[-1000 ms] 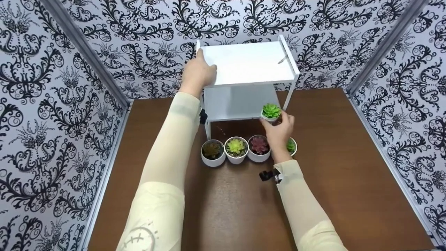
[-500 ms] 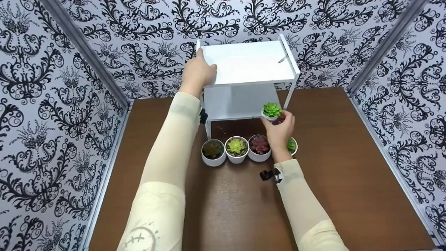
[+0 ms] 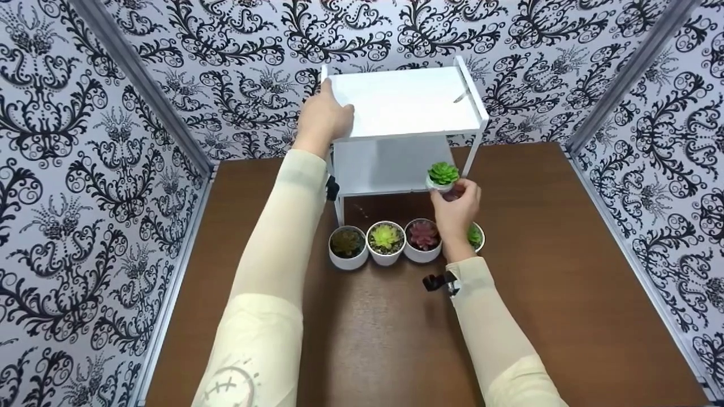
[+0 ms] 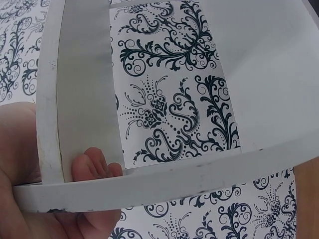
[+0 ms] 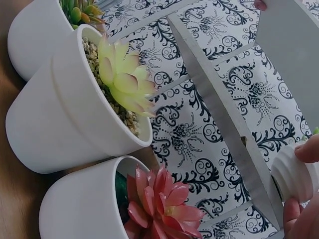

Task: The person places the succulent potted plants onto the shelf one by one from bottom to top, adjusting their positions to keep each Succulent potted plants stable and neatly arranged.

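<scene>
My left hand (image 3: 323, 117) grips the left end of the white two-tier shelf (image 3: 404, 104); in the left wrist view its fingers (image 4: 97, 167) curl round the corner of the frame. My right hand (image 3: 457, 212) holds a small potted succulent (image 3: 443, 174) with bright green leaves at the front right edge of the lower tier (image 3: 390, 164). In the right wrist view, fingers and thumb pinch its ribbed white pot (image 5: 294, 174), whose base is beside the tier's edge. Whether the base touches the tier I cannot tell.
In front of the shelf, a row of white pots stands on the brown table (image 3: 373, 333): a brownish succulent (image 3: 347, 243), a yellow-green one (image 3: 386, 237), a red one (image 3: 423, 234) and a green one (image 3: 475, 236) partly behind my right wrist. Patterned walls (image 3: 243, 68) enclose the table.
The right hand has carried the small potted succulent slightly up and inward, toward the lower tier. The left hand keeps its grip on the shelf, and the pots in the row have not moved.
</scene>
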Demonstrator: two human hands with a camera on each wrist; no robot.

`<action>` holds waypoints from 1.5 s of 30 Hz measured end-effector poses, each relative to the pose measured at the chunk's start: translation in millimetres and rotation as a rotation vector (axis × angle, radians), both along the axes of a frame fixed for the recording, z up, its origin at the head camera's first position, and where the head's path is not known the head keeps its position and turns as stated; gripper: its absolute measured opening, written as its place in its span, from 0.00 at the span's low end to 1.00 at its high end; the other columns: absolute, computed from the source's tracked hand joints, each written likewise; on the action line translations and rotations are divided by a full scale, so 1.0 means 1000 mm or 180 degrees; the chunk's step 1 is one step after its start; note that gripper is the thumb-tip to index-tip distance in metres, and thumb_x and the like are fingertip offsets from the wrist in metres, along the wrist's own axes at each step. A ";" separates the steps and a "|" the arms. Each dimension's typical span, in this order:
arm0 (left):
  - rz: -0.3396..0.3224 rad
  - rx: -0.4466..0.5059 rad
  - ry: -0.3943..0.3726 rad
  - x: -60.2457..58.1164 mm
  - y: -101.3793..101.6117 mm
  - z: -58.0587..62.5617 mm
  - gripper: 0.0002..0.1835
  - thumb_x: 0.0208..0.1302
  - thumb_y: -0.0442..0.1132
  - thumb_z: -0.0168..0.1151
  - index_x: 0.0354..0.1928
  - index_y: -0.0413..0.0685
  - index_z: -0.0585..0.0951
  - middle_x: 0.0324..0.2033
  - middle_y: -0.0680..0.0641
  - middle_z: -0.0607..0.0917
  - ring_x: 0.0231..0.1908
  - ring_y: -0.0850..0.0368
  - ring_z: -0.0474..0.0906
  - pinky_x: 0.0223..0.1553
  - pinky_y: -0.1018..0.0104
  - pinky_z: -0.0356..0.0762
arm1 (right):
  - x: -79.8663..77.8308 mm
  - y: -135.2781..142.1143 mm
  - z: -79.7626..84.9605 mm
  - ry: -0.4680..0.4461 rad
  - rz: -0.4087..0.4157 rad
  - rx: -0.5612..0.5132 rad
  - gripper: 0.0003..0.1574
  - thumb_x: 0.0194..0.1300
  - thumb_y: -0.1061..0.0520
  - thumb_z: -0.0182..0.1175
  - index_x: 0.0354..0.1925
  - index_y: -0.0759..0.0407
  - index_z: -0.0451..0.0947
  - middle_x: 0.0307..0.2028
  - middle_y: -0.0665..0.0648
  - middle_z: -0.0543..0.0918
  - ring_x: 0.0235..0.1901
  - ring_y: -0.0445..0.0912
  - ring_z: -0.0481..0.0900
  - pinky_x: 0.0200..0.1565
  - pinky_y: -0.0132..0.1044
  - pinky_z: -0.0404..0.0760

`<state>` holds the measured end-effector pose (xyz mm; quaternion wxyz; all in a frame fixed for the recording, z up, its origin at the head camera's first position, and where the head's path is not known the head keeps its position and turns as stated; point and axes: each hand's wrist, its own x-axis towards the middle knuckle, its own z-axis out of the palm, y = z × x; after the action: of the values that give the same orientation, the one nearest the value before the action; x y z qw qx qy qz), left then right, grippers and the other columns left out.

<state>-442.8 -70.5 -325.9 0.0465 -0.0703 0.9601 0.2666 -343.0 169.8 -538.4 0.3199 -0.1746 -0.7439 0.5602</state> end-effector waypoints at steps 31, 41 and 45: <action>-0.0036 -0.0070 0.0018 0.000 0.001 0.000 0.48 0.79 0.57 0.53 0.88 0.57 0.38 0.80 0.40 0.69 0.75 0.45 0.71 0.78 0.52 0.69 | -0.013 0.000 -0.010 0.0182 -0.0146 -0.0067 0.11 0.61 0.68 0.67 0.43 0.68 0.80 0.40 0.61 0.82 0.38 0.48 0.82 0.43 0.27 0.81; -0.0060 -0.0063 0.0045 -0.001 -0.001 -0.001 0.48 0.79 0.57 0.53 0.88 0.56 0.39 0.79 0.40 0.69 0.76 0.45 0.71 0.79 0.52 0.68 | -0.009 0.004 -0.010 0.0191 -0.0219 0.0018 0.06 0.61 0.67 0.69 0.35 0.64 0.80 0.32 0.52 0.81 0.33 0.40 0.77 0.39 0.27 0.76; -0.0046 -0.0070 0.0041 0.000 -0.003 -0.001 0.48 0.79 0.57 0.53 0.88 0.56 0.39 0.79 0.40 0.69 0.76 0.45 0.70 0.79 0.52 0.67 | -0.003 0.002 -0.010 0.0199 -0.0174 -0.0083 0.06 0.60 0.67 0.68 0.36 0.64 0.80 0.32 0.53 0.81 0.34 0.42 0.78 0.41 0.29 0.76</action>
<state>-442.4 -73.4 -326.6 0.0415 -0.0622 0.9637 0.2561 -345.8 171.8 -548.2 0.3559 -0.1815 -0.7211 0.5661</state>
